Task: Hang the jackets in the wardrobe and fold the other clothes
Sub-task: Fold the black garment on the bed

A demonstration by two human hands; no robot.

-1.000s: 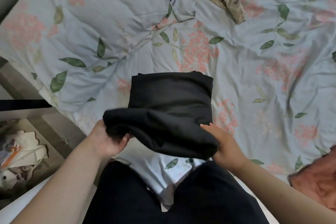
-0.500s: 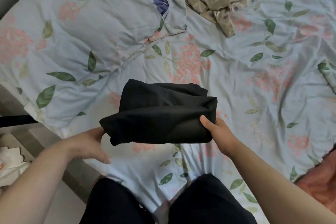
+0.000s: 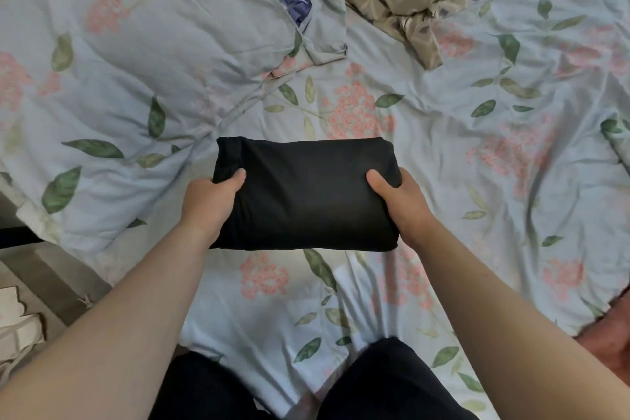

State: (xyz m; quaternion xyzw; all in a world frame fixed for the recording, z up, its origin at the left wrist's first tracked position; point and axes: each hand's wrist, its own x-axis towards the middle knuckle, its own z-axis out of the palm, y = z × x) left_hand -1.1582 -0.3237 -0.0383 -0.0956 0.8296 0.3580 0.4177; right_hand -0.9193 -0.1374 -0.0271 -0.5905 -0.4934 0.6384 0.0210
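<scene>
Floral bedsheet (image 3: pixel 443 153) rumpled; matching pillow (image 3: pixel 153 61) upper left; white objects (image 3: pixel 17 320) on floor, lower left.

- I see a bed (image 3: pixel 450 160) under a pale blue sheet printed with pink flowers and green leaves.
- Matching quilt (image 3: pixel 136 54) bunched upper left.
- Grey floor (image 3: pixel 47 269) lower left.

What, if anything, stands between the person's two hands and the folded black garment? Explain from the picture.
Nothing visible does. The left hand and the right hand each grip one end of the folded black garment, with thumbs on top and nothing in between. The garment lies over the floral bedsheet.
</scene>
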